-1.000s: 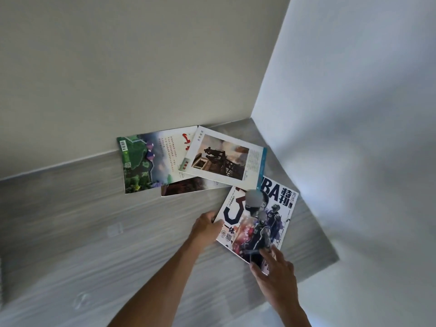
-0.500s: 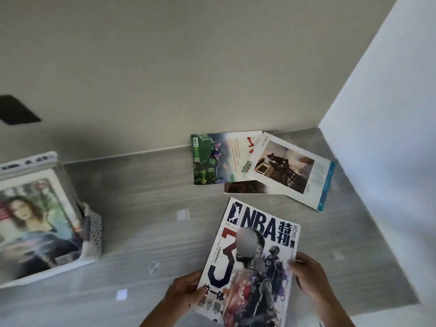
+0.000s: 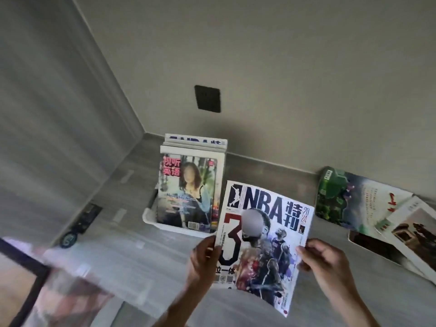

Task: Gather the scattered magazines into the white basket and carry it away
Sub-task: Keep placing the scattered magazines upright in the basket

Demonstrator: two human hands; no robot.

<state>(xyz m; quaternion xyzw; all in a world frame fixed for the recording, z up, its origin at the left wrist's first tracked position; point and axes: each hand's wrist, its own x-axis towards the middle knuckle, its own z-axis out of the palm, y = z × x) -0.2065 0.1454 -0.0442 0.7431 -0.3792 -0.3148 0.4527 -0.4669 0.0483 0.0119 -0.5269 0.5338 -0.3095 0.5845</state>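
Both hands hold one magazine above the grey table (image 3: 132, 246): the left hand (image 3: 203, 258) has its grip closed on the left edge, and the right hand (image 3: 323, 260) pinches the right edge. The NBA magazine (image 3: 264, 234) reads "NBA", "2024" and a large "3". Just beyond it, the white basket (image 3: 151, 217) holds upright magazines; the front magazine (image 3: 186, 192) reads "Never Say Never". More magazines (image 3: 354, 204) lie overlapping on the table, far right.

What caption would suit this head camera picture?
Both hands, left and right, hold an NBA magazine beside the white basket of magazines.
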